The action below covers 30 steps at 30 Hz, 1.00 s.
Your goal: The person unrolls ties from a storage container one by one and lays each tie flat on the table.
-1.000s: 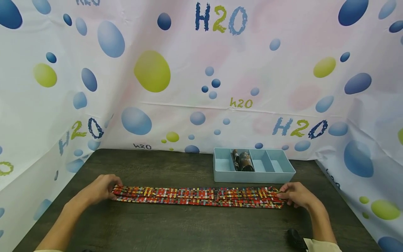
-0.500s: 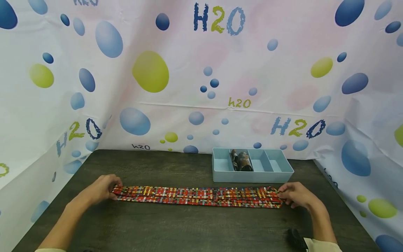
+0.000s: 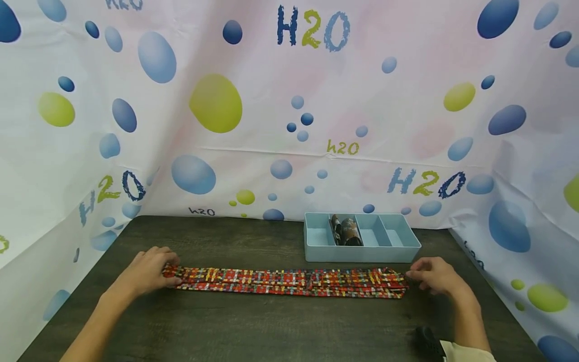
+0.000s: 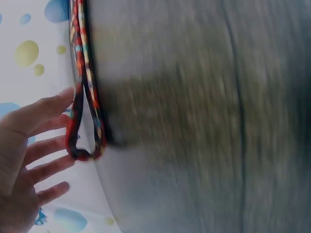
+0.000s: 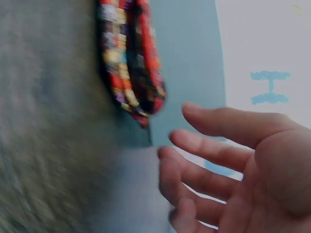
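A long folded strip of red, yellow and black checked cloth lies flat across the middle of the table. My left hand is at its left end. In the left wrist view that hand has its fingers spread, the thumb and fingertips right at the looped fold of the cloth. Off the right end, my right hand hovers with relaxed fingers and holds nothing. The right wrist view shows a gap between those fingers and the cloth's pointed end.
Behind the strip's right half stands a light blue tray with several compartments. One of them holds a dark, patterned rolled item. A black object sits by the right sleeve. A bubble-printed sheet encloses the table's back and sides.
The right hand has let go of the cloth's right end and drawn slightly away. The left hand's fingers have loosened and shifted a little right. The strip itself lies much as before.
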{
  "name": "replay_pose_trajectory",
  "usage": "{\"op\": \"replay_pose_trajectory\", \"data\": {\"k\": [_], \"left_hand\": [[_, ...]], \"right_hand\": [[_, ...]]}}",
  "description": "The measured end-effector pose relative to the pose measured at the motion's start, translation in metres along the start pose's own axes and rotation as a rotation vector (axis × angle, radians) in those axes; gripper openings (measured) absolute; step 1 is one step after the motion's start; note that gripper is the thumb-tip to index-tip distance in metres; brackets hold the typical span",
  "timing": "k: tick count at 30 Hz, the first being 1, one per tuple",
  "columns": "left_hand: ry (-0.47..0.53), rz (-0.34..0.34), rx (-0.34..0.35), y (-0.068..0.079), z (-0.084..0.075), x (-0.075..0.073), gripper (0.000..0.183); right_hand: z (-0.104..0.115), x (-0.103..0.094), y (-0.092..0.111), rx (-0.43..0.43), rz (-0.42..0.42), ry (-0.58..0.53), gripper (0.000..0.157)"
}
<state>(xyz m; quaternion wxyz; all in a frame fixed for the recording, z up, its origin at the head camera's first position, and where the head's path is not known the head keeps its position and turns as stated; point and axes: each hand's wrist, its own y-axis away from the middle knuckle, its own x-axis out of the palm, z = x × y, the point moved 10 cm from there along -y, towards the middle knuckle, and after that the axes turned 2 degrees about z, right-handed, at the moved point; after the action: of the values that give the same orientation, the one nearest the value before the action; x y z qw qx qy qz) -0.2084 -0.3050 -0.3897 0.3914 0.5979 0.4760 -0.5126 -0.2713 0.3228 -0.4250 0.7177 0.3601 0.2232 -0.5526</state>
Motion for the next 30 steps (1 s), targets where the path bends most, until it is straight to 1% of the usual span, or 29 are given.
{"op": "replay_pose_trajectory", "data": {"k": [2, 5, 7, 9, 12, 14, 17, 19, 23, 27, 30], "left_hand": [[-0.059, -0.082, 0.031, 0.000, -0.012, -0.007, 0.037], [-0.057, -0.152, 0.078, -0.004, -0.030, -0.016, 0.034], [-0.032, -0.158, 0.111, -0.009, -0.043, -0.018, 0.031], [0.006, -0.145, 0.136, -0.015, -0.057, -0.020, 0.028], [0.073, -0.110, 0.168, -0.024, -0.079, -0.020, 0.024], [0.119, -0.095, 0.186, -0.029, -0.094, -0.021, 0.023], [0.172, -0.089, 0.208, -0.038, -0.115, -0.024, 0.022], [0.191, -0.097, 0.221, -0.045, -0.126, -0.026, 0.022], [0.208, -0.105, 0.233, -0.056, -0.142, -0.025, 0.021], [0.227, -0.097, 0.238, -0.063, -0.158, -0.019, 0.021], [0.248, -0.096, 0.252, -0.067, -0.172, -0.014, 0.021]], "right_hand": [[-0.001, -0.014, 0.003, 0.014, -0.075, 0.050, 0.032], [-0.004, -0.032, 0.006, 0.039, -0.185, 0.077, 0.042], [-0.003, -0.039, 0.008, 0.022, -0.258, 0.076, 0.047], [0.001, -0.043, 0.008, -0.019, -0.330, 0.067, 0.052], [0.009, -0.042, 0.007, -0.094, -0.396, 0.044, 0.059], [0.013, -0.039, 0.004, -0.124, -0.406, 0.034, 0.066], [0.016, -0.033, -0.002, -0.152, -0.374, 0.024, 0.076], [0.018, -0.030, -0.007, -0.162, -0.357, 0.038, 0.081], [0.020, -0.026, -0.015, -0.160, -0.345, 0.060, 0.085], [0.020, -0.024, -0.018, -0.147, -0.358, 0.081, 0.088], [0.019, -0.025, -0.020, -0.136, -0.372, 0.081, 0.087]]}}
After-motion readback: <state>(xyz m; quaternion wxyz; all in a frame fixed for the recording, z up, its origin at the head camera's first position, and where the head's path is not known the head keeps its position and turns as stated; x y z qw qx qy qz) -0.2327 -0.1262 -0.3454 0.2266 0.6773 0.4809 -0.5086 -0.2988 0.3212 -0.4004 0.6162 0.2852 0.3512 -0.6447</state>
